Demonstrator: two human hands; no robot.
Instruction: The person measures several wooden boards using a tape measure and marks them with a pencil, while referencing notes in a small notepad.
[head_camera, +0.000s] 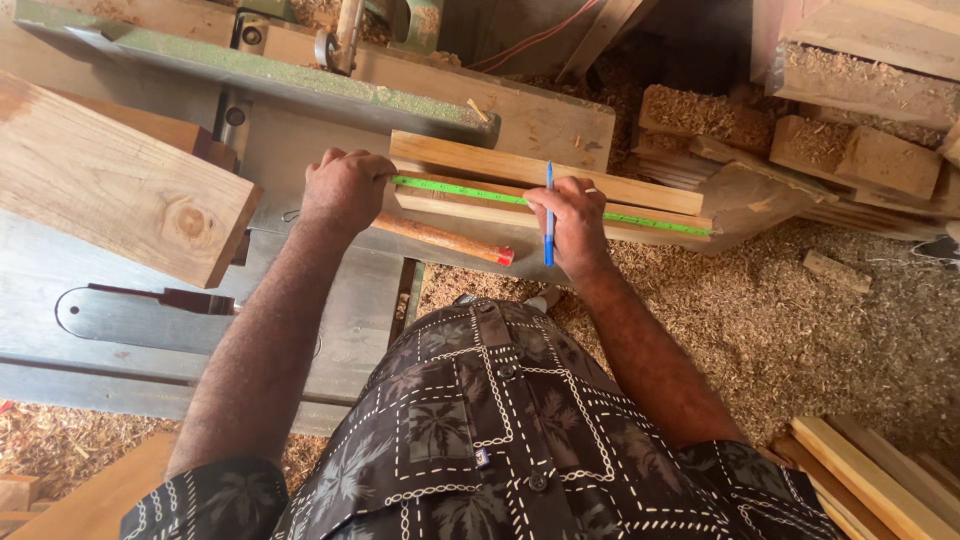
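Observation:
My left hand (345, 188) presses down the near end of a green measuring tape (470, 192) stretched along a stack of thin wooden slats (540, 168) on the machine table. My right hand (572, 222) grips a blue pen (549, 215) upright, its top end over the tape about midway along the slats. The tape runs on to the right end of the slats. A wooden handle with a red tip (445, 240) lies just in front of the slats, between my two hands.
A thick knotted timber block (120, 185) juts in at left over the grey metal machine table (330, 300). A green fence rail (260, 72) runs behind. Sawdust (800, 320) covers the floor at right, with wood offcuts (850, 150) stacked beyond and planks (870, 470) at lower right.

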